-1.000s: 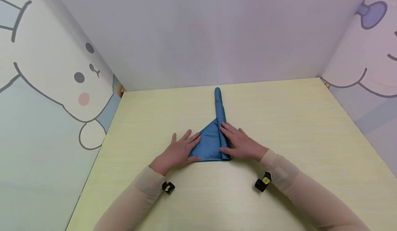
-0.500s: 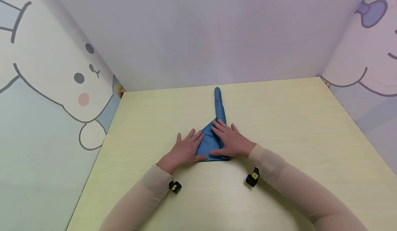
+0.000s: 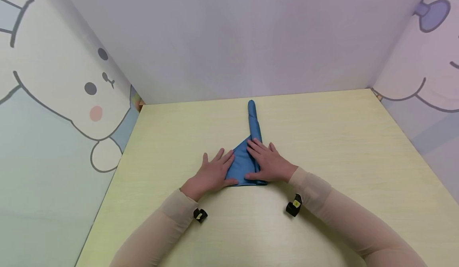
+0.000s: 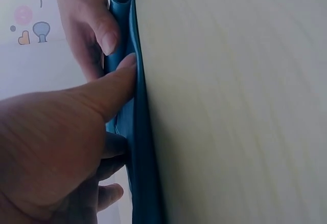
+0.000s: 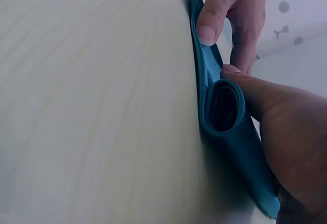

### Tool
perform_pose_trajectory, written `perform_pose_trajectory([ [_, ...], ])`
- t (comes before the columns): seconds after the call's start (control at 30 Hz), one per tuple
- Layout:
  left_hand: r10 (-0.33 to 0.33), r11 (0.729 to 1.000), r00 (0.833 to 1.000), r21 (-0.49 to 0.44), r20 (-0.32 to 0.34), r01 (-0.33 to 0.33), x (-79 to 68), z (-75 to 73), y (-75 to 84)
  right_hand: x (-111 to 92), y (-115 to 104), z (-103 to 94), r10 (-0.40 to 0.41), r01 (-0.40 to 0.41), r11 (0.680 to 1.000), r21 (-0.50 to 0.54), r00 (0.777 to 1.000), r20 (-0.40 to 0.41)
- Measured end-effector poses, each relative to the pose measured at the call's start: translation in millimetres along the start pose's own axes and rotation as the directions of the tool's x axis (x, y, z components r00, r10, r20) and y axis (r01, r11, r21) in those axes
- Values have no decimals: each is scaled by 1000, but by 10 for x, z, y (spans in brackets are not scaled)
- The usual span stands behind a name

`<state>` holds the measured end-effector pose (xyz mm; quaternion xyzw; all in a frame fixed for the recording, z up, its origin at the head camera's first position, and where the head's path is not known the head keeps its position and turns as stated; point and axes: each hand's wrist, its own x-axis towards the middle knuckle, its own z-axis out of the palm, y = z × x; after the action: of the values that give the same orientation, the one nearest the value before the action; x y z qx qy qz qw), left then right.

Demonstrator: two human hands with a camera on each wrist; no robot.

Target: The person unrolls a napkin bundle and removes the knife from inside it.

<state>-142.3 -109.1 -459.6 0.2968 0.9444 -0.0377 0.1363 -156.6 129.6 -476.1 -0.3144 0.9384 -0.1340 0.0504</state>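
A blue cloth (image 3: 240, 164) lies on the table, its right side wound into a long narrow roll (image 3: 254, 124) that points away from me. Left of the roll the cloth is flat, with a slanted far edge. My left hand (image 3: 208, 176) rests on this flat part, fingers spread and thumb near the front edge. Across the roll lies my right hand (image 3: 271, 164), its straight fingertips reaching onto the flat cloth and its palm covering part of the roll. The right wrist view shows the coiled end of the roll (image 5: 224, 106) beside the right thumb (image 5: 250, 88).
The pale wooden table (image 3: 322, 139) extends around the cloth on all sides. A plain light wall (image 3: 222, 40) stands at its far edge. Side panels with cartoon drawings (image 3: 97, 99) flank it. Each sleeve carries a small black wrist camera (image 3: 294, 205).
My right hand has shifted left, from the roll's right side to across it. My left hand has slid slightly right on the cloth. The roll stays in place; both hands barely move in the last half second.
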Motion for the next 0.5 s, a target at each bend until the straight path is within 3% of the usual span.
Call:
perform_pose_trajectory([
  [0.5,-1,1000,1000,-11,-2,1,-9,15,-16,-57,11,-63,31,-31,1000,-1,999,8],
])
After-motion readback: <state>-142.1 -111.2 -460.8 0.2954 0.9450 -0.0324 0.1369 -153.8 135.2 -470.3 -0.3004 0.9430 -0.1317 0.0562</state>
